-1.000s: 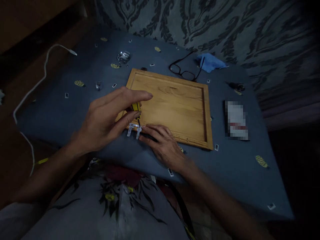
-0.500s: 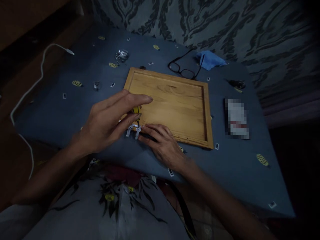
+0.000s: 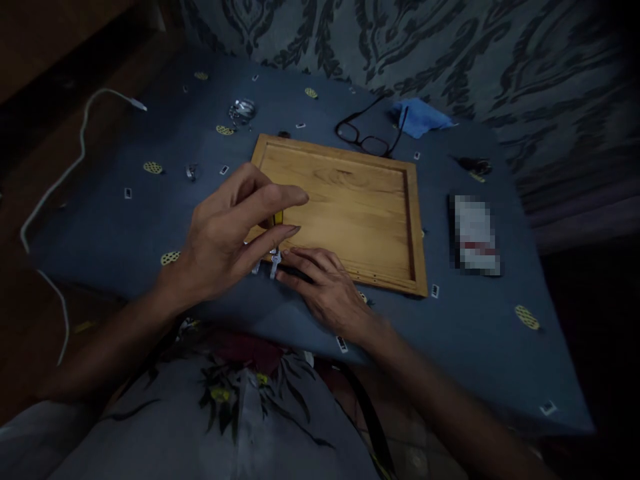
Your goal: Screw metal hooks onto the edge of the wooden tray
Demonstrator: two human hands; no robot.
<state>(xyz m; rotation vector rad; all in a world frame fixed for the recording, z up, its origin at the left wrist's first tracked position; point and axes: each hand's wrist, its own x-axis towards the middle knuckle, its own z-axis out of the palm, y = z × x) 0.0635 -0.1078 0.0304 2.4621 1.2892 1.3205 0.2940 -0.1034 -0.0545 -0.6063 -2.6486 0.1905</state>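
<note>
My left hand (image 3: 225,230) curls around a small yellow-and-black screwdriver (image 3: 279,218), its thumb and forefinger extended past the handle. The screwdriver points down at a silver metal fitting (image 3: 275,264) on the near edge of a shallow wooden tray (image 3: 360,200); its tip is hard to see behind the thumb. Just right of the fitting, my right hand (image 3: 327,290) lies with its fingers over the tray's near rim. Between its forefinger and thumb is a black strip-like piece (image 3: 299,274), which meets the fitting. Part of the fitting is hidden by my left hand.
Eyeglasses (image 3: 367,137) and a blue cloth (image 3: 423,119) lie behind the tray. Shiny metal pieces (image 3: 243,110) and a smaller one (image 3: 191,172) sit to the left. On the right are a dark object (image 3: 475,165) and a blurred-out packet (image 3: 475,233). A white cable (image 3: 83,150) hangs at left.
My left hand has turned a little around the screwdriver and its thumb has shifted right, covering more of the metal fitting. My right hand and the tray stay in place.
</note>
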